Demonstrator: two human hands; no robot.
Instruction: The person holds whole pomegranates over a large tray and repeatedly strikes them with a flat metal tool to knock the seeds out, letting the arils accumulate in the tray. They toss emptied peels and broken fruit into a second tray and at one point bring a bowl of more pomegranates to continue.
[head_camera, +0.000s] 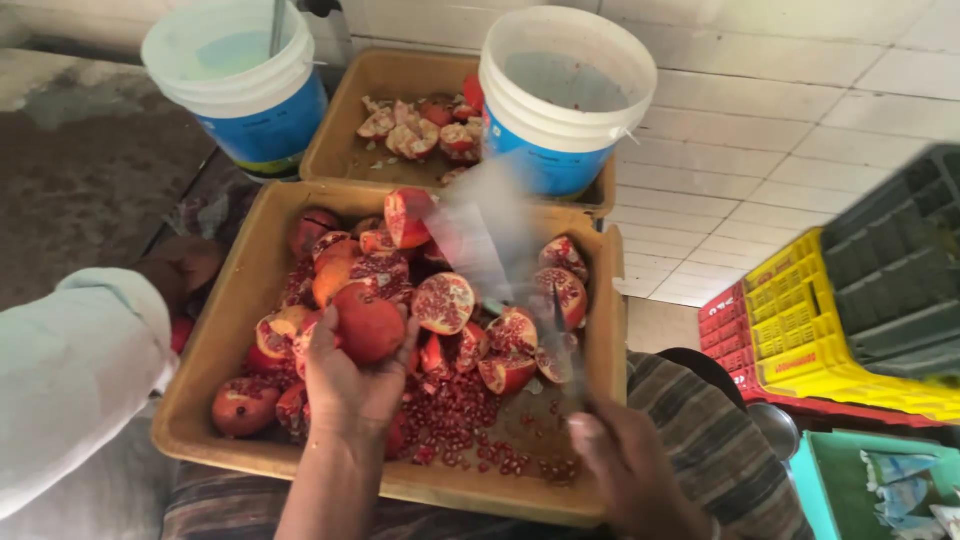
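A tan tray (230, 330) on my lap holds several cut pomegranate pieces and loose red seeds (465, 420). My left hand (350, 385) grips a whole reddish pomegranate (368, 325) over the tray's middle. My right hand (625, 455), at the tray's near right corner, is closed on a knife (556, 315). The knife's blade points away over the cut halves and is smeared by motion blur.
A second tan tray (345, 130) behind holds pomegranate peel and pieces. Two white-and-blue buckets (245, 80) (560, 90) stand at its ends. Another person's light sleeve (70, 380) is at the left. Yellow, red and dark crates (810, 330) sit on the tiled floor to the right.
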